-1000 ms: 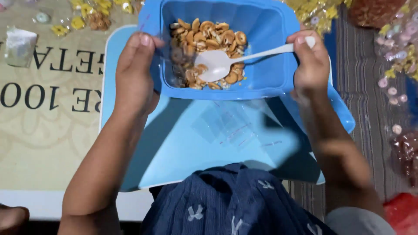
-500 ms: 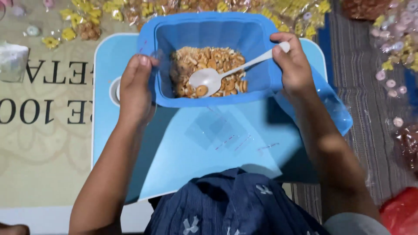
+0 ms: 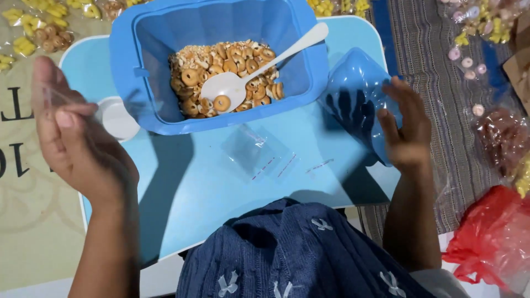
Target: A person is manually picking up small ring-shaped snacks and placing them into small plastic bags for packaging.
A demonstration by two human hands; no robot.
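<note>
Left hand (image 3: 77,143): fingers loosely open, pinching nothing certain; a blurred clear film by the thumb.
Right hand (image 3: 406,129): fingers spread open, touching the glossy blue plastic lid (image 3: 356,96).
Small clear plastic bag (image 3: 254,152): flat on the light-blue table (image 3: 182,187); likely light, limp, slippery; best pinched at an edge.
Blue plastic tub (image 3: 221,60): holds ring biscuits and a white plastic spoon (image 3: 248,74).

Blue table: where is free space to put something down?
On the table, one bare patch lies between the tub and the left hand, another near the front edge. The clear bags fill the middle; the lid crowds the right.
</note>
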